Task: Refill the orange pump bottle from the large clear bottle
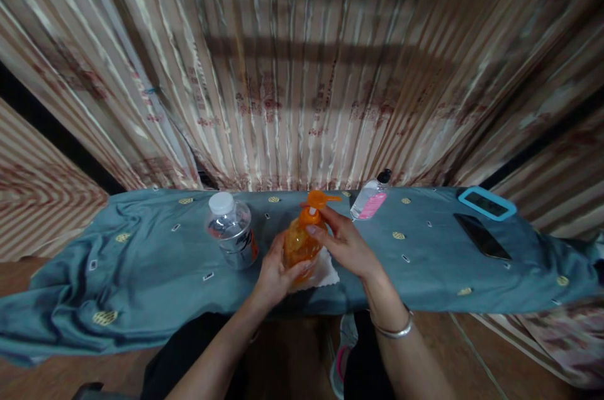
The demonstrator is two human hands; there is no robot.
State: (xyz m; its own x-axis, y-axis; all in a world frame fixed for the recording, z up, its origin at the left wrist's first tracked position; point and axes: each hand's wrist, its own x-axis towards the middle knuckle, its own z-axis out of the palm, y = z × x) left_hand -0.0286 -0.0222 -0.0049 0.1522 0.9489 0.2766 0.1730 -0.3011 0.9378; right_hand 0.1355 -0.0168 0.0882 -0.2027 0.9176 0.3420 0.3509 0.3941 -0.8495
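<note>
An orange pump bottle (296,243) stands in front of me near the table's front edge, its orange pump head (318,199) pointing right. My left hand (276,266) is wrapped round the lower body of the bottle. At the neck, my right hand (344,238) grips the orange collar (309,216) with thumb and fingers. Under and beside the bottle lies a white cloth (325,271) with a scalloped edge, partly hidden by the bottle and hands. A silver bangle (397,328) circles my right wrist.
Left of the hands stands a large clear bottle (236,233) with a white cap. A clear bottle (370,197) with a pink label and black cap tilts at the back right. Farther right lie a blue-framed device (487,203) and a dark phone (481,236). A curtain (292,73) hangs behind the cloth-covered table (155,261).
</note>
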